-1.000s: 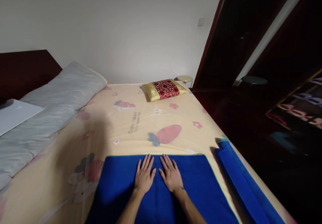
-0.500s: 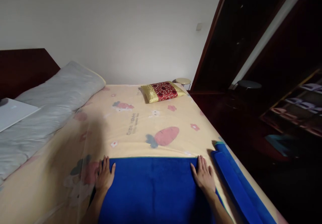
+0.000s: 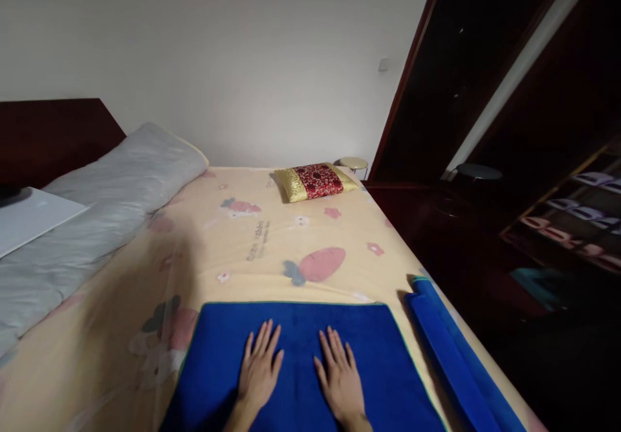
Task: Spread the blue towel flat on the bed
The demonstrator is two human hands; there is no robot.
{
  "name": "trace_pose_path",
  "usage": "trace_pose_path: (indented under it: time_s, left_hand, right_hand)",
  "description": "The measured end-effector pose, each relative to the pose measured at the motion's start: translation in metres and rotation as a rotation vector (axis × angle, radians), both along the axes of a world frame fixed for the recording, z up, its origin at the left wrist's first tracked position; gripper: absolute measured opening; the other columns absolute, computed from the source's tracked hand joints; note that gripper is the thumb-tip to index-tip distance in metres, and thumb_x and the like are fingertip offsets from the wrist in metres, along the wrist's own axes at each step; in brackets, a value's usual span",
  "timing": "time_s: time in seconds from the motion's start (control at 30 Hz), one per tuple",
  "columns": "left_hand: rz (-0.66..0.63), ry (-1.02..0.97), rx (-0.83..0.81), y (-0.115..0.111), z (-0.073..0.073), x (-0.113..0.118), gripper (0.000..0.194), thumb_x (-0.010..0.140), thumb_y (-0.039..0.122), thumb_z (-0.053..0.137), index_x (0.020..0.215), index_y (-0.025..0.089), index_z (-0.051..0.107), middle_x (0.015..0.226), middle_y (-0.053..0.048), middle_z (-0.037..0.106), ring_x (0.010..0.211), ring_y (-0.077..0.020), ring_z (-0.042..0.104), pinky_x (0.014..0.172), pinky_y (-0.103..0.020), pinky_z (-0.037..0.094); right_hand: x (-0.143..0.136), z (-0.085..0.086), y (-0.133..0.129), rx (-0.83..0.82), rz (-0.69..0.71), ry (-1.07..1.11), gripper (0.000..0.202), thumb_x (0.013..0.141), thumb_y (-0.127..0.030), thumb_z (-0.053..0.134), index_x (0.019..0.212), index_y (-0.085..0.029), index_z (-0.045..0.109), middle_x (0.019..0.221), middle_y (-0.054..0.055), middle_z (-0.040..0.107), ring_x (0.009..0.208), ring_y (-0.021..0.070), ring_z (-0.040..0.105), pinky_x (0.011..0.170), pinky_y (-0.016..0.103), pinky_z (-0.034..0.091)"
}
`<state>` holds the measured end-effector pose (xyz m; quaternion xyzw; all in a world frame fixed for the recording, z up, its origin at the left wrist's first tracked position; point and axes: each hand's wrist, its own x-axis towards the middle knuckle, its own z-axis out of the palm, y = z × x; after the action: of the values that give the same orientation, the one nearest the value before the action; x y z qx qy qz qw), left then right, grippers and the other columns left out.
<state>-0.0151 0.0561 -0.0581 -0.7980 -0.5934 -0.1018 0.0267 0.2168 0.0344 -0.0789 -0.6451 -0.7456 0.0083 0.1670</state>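
Note:
A blue cloth point(image 3: 295, 325) with a thin green hem lies spread flat on the bed, its far edge nearly straight. On its left half rests my left hand point(image 3: 261, 366), palm down with fingers stretched out. My right hand point(image 3: 339, 377) lies the same way on the right half, a short gap from the left one. Neither hand grips anything. To the right, along the bed's edge, are folded blue cloths point(image 3: 451, 361), apart from my hands. The near part of the spread cloth runs out of view.
Yellow patterned sheet point(image 3: 272, 238) covers the bed. A red and gold pillow point(image 3: 316, 182) lies at the far end. Grey bedding point(image 3: 121, 186) and a white flat board point(image 3: 39, 218) are on the left. Stools point(image 3: 354, 162) and a shoe rack point(image 3: 572, 218) stand beyond the bed.
Both hands have moved inward from the cloth's two far corners to its middle, and a little nearer to me. The far corners of the cloth are now uncovered.

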Motion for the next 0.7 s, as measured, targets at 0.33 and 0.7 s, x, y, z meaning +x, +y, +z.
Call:
trace_pose_path:
  time_s: [0.33,0.7]
  left_hand:
    - [0.341,0.124,0.008,-0.022,-0.006,-0.181,0.053,0.092,0.044,0.029,0.141,0.027,0.041,0.151,-0.002,0.04,0.138,-0.0214,0.039,0.113,-0.048,0.029]
    - [-0.143,-0.031,0.178,-0.059,-0.043,0.037,0.058,0.091,0.022,0.036,0.146,0.036,0.024,0.141,0.004,0.052,0.126,-0.0161,0.054,0.099,-0.035,0.047]
  right_hand:
    - [0.151,-0.02,-0.021,0.079,-0.229,-0.1,0.082,0.089,-0.068,0.008,0.147,-0.013,0.028,0.15,0.014,0.04,0.141,0.0275,0.033,0.116,0.052,0.022]
    - [-0.038,-0.041,-0.037,0.166,0.103,0.044,0.058,0.096,-0.041,0.03,0.148,-0.034,0.006,0.145,0.003,0.046,0.128,0.0259,0.05,0.1,0.046,0.046]
